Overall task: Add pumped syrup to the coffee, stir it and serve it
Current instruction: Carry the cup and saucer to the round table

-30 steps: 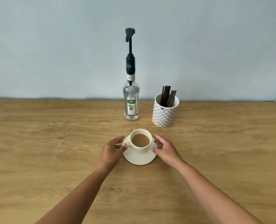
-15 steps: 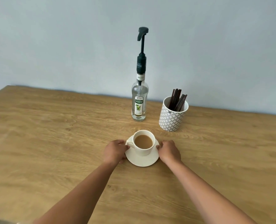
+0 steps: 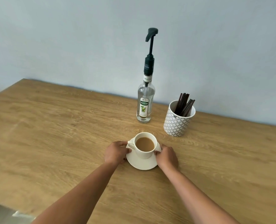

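- Right now both hands grip the rim of the white saucer [image 3: 139, 164], the left hand [image 3: 116, 153] on its left edge and the right hand [image 3: 167, 156] on its right edge, fingers curled onto the rim, thumbs on top.
- Between the hands, the white coffee cup [image 3: 145, 147] sits on the saucer, handle toward the left hand, holding milky brown coffee [image 3: 145, 144] fairly close to the brim.
- Beyond the hands stands the Teisseire mojito syrup bottle [image 3: 144, 104], clear glass, with a tall dark pump [image 3: 151, 50] whose spout points left; it is apart from the cup.
- Beyond the right hand, a white cylindrical holder [image 3: 178, 122] with a grey lattice pattern holds dark flat stirrers [image 3: 184, 104].
- Likely risks: a jerky slide or lift could slop coffee over the rim, since the level is high; the smooth glazed cup may skate on the glossy saucer if it tilts.
- The bottle is tall and narrow, so a nudge from the cup, or off-centre pumping, could tip it.
- The wood-grain table [image 3: 53, 135] looks smooth and matte.
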